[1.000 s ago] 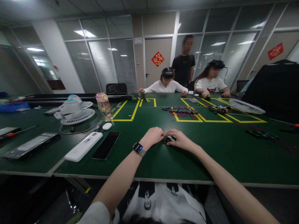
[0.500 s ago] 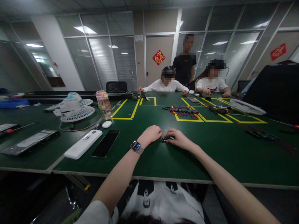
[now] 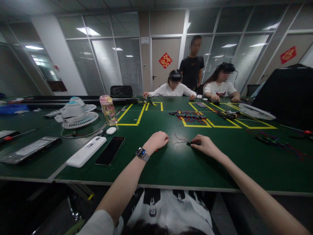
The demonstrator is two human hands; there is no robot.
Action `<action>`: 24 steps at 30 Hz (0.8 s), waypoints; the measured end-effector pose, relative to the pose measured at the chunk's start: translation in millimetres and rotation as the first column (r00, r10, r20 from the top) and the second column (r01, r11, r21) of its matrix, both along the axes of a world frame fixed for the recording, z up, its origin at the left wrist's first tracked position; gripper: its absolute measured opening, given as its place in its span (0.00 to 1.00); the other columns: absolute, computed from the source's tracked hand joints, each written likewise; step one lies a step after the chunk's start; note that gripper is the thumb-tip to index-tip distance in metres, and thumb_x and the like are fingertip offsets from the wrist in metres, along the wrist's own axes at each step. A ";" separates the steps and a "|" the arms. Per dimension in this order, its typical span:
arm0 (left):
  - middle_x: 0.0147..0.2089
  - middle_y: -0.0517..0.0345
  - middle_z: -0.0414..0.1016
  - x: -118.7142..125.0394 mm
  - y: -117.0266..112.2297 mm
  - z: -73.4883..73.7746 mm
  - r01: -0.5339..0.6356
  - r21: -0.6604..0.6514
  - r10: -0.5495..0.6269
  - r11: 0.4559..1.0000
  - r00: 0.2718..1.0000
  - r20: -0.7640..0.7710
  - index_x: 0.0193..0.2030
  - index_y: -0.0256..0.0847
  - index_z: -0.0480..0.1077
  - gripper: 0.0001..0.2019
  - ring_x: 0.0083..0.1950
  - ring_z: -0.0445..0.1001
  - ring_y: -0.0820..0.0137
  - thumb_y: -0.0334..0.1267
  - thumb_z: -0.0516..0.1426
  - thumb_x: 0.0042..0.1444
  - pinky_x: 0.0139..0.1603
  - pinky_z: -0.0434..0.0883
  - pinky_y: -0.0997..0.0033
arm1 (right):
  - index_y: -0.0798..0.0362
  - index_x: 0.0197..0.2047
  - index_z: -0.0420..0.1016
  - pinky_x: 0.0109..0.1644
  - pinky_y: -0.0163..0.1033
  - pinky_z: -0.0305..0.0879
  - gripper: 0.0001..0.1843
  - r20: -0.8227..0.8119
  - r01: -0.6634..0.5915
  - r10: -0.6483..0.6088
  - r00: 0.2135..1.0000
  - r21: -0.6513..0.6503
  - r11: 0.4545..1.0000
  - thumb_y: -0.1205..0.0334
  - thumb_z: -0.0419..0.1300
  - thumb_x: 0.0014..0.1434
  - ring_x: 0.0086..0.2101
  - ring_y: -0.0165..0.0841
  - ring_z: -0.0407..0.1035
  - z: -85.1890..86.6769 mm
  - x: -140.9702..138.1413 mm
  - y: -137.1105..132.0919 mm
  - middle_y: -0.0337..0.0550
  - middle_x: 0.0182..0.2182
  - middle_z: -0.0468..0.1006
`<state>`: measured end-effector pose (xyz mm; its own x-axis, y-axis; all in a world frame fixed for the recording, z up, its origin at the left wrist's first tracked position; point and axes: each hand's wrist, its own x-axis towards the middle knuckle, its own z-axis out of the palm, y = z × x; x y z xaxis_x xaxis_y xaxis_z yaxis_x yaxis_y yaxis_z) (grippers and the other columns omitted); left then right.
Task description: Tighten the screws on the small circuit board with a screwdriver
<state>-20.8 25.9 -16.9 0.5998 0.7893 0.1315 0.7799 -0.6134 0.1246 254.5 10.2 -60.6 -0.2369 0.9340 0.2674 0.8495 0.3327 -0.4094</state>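
My left hand (image 3: 157,140), with a smartwatch (image 3: 142,153) on its wrist, rests as a closed fist on the green table (image 3: 171,166); a bit of red shows under it, too small to name. My right hand (image 3: 204,145) lies to the right, fingers pinched on a small black connector (image 3: 189,143). A thin red wire (image 3: 179,138) runs from the connector across the gap toward my left hand.
A black phone (image 3: 110,150), white power bank (image 3: 86,151), white mouse (image 3: 111,130), pink-lidded bottle (image 3: 108,110) and white fans (image 3: 77,114) lie at the left. A bundle of coloured wires (image 3: 192,116) sits in a yellow-taped box. Three other people are at the far end.
My hands were together on the small black part; now my right hand has pulled it to the right, and a red wire stretches between the hands. My left hand stayed put.
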 end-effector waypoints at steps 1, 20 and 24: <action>0.42 0.49 0.78 -0.2 0.5 -0.6 0.003 -0.002 -0.003 1.000 1.000 0.001 0.42 0.39 0.77 0.14 0.43 0.76 0.66 0.38 0.50 0.60 0.44 0.70 0.71 | 0.54 0.37 0.81 0.39 0.39 0.68 0.13 -0.011 0.047 -0.047 0.999 0.003 0.999 0.57 0.61 0.53 0.34 0.38 0.73 -2.2 16.3 -1.1 0.48 0.35 0.78; 0.44 0.50 0.75 0.6 1.6 -5.3 0.007 0.009 -0.007 1.000 1.000 -0.023 0.42 0.40 0.76 0.13 0.42 0.75 0.66 0.39 0.51 0.60 0.42 0.70 0.71 | 0.54 0.37 0.81 0.43 0.61 0.57 0.19 0.160 0.880 -0.879 0.448 0.093 0.466 0.50 0.57 0.52 0.50 0.63 0.62 -17.2 246.5 6.3 0.71 0.44 0.70; 0.45 0.50 0.75 0.9 1.5 -5.3 0.012 0.000 -0.012 1.000 1.000 -0.026 0.42 0.40 0.76 0.13 0.43 0.75 0.66 0.39 0.51 0.60 0.42 0.69 0.72 | 0.46 0.31 0.80 0.44 0.71 0.46 0.16 0.039 0.847 -0.860 0.508 0.158 0.507 0.49 0.54 0.51 0.53 0.68 0.55 -26.7 271.2 11.4 0.67 0.44 0.68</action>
